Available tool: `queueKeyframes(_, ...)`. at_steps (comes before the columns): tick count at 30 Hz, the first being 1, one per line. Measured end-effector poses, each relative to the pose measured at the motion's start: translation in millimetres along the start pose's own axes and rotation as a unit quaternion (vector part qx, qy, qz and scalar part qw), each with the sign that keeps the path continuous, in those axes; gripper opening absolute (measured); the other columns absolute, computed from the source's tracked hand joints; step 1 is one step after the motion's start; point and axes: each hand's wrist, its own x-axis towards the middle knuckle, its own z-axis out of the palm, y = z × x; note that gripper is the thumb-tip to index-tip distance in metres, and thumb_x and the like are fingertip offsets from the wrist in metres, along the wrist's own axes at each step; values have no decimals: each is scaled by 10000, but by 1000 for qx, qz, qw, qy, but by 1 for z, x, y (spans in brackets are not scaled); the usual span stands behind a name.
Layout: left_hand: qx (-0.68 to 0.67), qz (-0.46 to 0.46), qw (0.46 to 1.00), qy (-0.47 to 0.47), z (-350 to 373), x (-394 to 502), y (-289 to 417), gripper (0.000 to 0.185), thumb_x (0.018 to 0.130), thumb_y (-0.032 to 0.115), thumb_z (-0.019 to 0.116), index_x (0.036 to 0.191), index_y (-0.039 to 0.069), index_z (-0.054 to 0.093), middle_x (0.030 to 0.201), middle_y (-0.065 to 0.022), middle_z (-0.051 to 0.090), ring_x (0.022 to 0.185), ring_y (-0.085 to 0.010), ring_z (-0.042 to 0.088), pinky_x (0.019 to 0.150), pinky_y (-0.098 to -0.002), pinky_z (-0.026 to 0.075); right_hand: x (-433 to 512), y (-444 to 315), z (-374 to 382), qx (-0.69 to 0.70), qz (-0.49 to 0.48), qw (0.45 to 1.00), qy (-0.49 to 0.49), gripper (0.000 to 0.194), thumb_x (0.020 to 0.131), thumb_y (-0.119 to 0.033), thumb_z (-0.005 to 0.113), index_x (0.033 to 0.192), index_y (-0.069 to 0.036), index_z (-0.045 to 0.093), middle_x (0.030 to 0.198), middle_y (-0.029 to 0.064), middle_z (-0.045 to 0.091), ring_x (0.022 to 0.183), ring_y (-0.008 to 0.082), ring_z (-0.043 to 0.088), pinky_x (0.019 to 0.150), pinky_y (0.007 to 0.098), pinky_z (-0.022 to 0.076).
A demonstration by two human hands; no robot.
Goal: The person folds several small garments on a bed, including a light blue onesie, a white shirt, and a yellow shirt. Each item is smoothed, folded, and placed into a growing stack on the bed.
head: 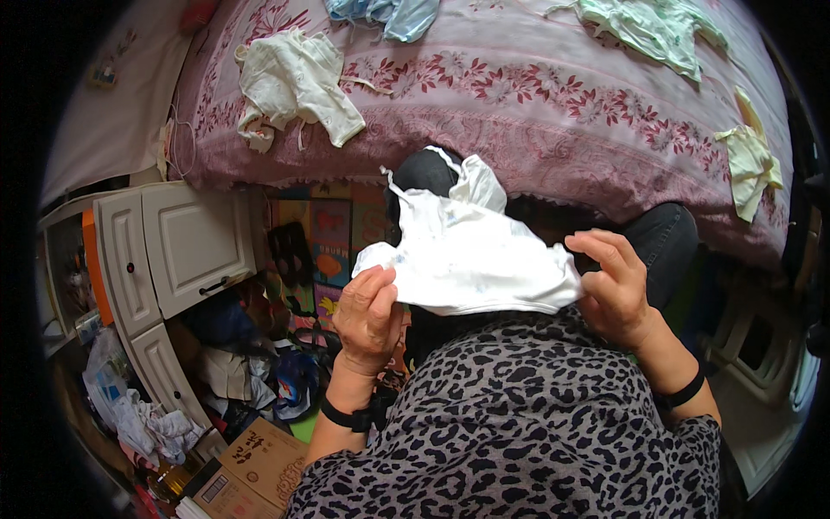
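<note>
A small white garment (476, 259) with faint blue prints and thin ties is spread over my lap. My left hand (368, 308) pinches its near left corner between thumb and fingers. At the opposite side, my right hand (609, 282) grips the right edge with the thumb low on the cloth, its index finger raised and apart. The near hem stretches between both hands. One tie and a folded white part of the cloth rest over my dark-trousered knee (421, 174).
Ahead is a bed with a pink floral bedspread (486, 123). Cream (292, 84), light blue (395, 16), mint (648, 32) and pale yellow (749, 162) garments lie on it. On the left stand a white cabinet (198, 243) and a cardboard box (253, 467); a plastic stool (746, 350) is at right.
</note>
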Motion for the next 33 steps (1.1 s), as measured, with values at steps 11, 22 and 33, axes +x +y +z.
queueKeyframes(11, -288, -97, 953, -1, 62, 204, -67, 154, 898, 107, 653, 1020, 16, 625, 855, -116, 653, 707, -207, 613, 645, -309, 486, 65, 114, -71, 140, 330, 927, 107, 375, 868, -113, 721, 1182, -8, 545, 892, 27, 586, 797, 100, 578, 721, 225, 486)
queueKeyframes(22, -320, -304, 890, -116, 148, 181, -46, 232, 897, 182, 684, 1009, -13, 626, 867, -94, 689, 779, -158, 647, 725, -298, 530, 10, 161, -17, 62, 452, 881, 126, 156, 891, -138, 710, 917, -19, 613, 786, 35, 655, 709, 91, 590, 664, 255, 497)
queueKeyframes(33, -631, -442, 622, -142, 185, 171, -13, 119, 857, 90, 742, 893, 41, 639, 768, -13, 647, 651, -90, 587, 604, -214, 454, 7, 161, 22, 203, 533, 820, 50, 245, 811, -164, 780, 941, 20, 684, 779, 0, 653, 691, 77, 562, 625, 258, 471)
